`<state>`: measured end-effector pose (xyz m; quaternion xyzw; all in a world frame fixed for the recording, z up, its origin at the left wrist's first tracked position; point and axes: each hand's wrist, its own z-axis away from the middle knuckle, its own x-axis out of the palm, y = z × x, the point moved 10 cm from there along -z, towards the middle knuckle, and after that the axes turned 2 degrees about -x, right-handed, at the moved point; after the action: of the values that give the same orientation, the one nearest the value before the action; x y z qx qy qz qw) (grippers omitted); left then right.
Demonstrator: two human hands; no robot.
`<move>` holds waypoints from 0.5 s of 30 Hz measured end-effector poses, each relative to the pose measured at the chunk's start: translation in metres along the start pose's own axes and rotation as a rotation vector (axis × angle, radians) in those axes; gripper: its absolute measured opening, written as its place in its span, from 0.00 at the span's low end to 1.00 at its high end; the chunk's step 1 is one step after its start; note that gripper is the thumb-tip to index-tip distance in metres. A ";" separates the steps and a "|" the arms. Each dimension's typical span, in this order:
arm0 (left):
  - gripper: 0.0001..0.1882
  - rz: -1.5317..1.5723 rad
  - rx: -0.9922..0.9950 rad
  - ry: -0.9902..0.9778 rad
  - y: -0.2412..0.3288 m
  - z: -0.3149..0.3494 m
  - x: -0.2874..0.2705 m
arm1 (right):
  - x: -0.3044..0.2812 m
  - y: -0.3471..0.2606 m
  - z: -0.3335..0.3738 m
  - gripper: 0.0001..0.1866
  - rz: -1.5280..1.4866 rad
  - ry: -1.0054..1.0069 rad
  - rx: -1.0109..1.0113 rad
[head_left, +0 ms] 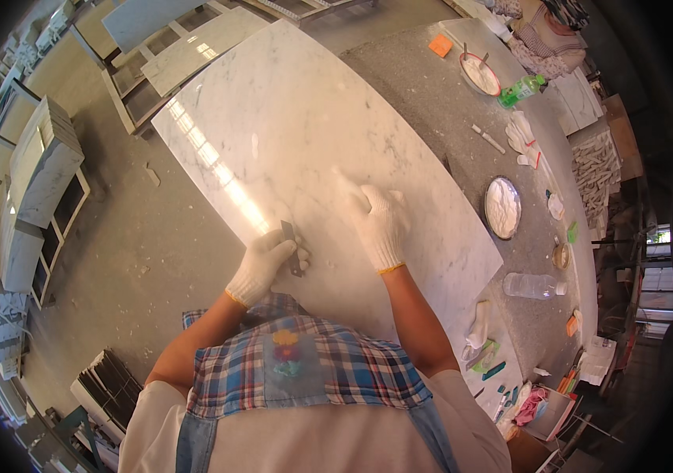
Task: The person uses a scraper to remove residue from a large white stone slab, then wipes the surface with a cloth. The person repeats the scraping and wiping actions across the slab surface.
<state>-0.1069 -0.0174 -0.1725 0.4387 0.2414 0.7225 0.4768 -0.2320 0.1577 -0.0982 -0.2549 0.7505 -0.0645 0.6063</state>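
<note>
- Left hand point(264, 264): grasping dark blade point(294, 262) at pale slab point(289, 118)'s near-left edge.
- Blade long axis: roughly fore-aft, far end tipped slightly left.
- Right hand point(384, 222): forefinger extended over slab; grip cannot be told.

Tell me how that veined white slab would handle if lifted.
The slab is probably heavy and stiff, being broad and veined like marble. Its face may be slippery, since it glossily reflects bright light.

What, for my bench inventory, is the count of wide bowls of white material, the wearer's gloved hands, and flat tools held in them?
Wide bowls: 2
Gloved hands: 2 (left hand, right hand)
Dark flat tool: 1
Total: 5
</note>
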 end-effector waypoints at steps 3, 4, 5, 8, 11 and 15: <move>0.11 -0.001 0.003 -0.002 -0.001 -0.001 -0.001 | 0.001 0.001 -0.001 0.13 0.000 -0.011 0.012; 0.11 -0.008 0.009 -0.002 -0.001 -0.001 -0.001 | 0.002 0.001 -0.002 0.13 0.002 -0.017 0.022; 0.11 -0.006 0.009 0.003 -0.001 -0.001 -0.001 | 0.002 0.000 -0.002 0.13 0.000 -0.010 0.012; 0.12 -0.028 -0.016 -0.003 0.000 0.000 0.000 | -0.001 0.001 -0.001 0.13 -0.046 0.023 0.003; 0.18 -0.057 -0.029 0.075 0.003 0.002 -0.001 | -0.011 0.001 0.003 0.14 -0.178 0.089 -0.016; 0.29 -0.144 0.030 0.177 0.013 0.012 0.001 | -0.025 0.005 0.018 0.15 -0.381 0.130 0.037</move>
<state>-0.1028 -0.0230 -0.1559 0.3618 0.3240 0.7187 0.4976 -0.2132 0.1771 -0.0830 -0.3764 0.7250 -0.2082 0.5379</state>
